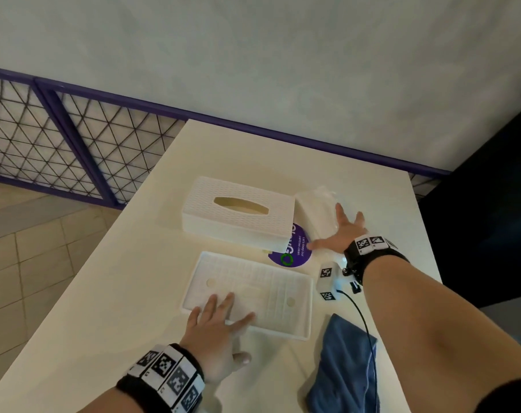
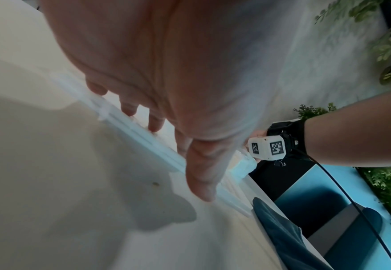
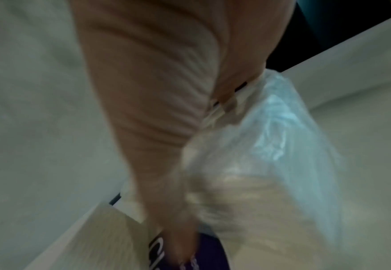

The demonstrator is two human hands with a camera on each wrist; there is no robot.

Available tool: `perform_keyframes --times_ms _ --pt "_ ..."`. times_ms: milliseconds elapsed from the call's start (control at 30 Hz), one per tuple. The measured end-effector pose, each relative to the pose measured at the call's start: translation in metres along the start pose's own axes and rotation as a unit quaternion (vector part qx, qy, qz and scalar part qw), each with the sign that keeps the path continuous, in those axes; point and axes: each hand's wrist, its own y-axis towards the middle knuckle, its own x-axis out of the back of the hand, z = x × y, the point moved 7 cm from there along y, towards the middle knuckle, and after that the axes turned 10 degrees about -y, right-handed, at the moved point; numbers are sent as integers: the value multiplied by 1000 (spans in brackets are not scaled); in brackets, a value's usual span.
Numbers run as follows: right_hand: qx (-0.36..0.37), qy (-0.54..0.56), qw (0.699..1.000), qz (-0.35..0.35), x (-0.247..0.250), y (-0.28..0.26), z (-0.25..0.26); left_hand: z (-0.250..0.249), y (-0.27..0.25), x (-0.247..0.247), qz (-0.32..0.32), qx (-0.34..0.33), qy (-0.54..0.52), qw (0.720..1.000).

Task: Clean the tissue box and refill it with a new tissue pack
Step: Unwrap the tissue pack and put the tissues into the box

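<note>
We're at the refill step, by our read: tissue box cover (image 1: 238,211) sits slot-up toward the table's far edge, its base tray (image 1: 280,296) lies separate, nearer us, inside facing up. The new tissue pack (image 1: 318,210), still in clear plastic wrap, lies just beside the cover's right end, near the table's (image 1: 134,278) far right corner.

Our left hand (image 1: 216,326) rests flat on the tray's near left part, fingers straight and spread, holding it down w/o gripping. Our right hand (image 1: 341,234) reaches over the pack, fingers spread wide; wrist view is blurred, so we can't tell for sure if the fingers touch the wrap yet, but nothing's clamped.

To do this well, probably: grab the pack across its short width, thumb one side, fingers the other, since the wrap looks slippery and soft. Lift clear of the cover, don't drag it over the purple sticker (image 1: 292,251). Keep the left hand pinning the tray so it doesn't skate. Blue cloth (image 1: 342,368) lies at the near right edge, out of the way; watch the wrist cable (image 1: 363,317) though.
</note>
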Motion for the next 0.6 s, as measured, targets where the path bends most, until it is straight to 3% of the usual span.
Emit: perform_keyframes --times_ms 200,300,367,467,600 --pt "-74 78 992 -59 -2 -28 -31 -1 -1 9 -22 -1 -40 999" --pt "-60 175 974 -128 -1 -63 -45 -7 -8 35 -90 -35 -163 982" --pt "-10 257 953 -161 -5 -96 -39 -14 -15 61 -138 -73 -286 946" --pt "109 342 919 -163 -14 -148 -2 -25 -30 96 -175 -110 -494 845" --pt "213 341 902 -158 -18 -197 64 -31 -53 130 -189 -120 -612 759"
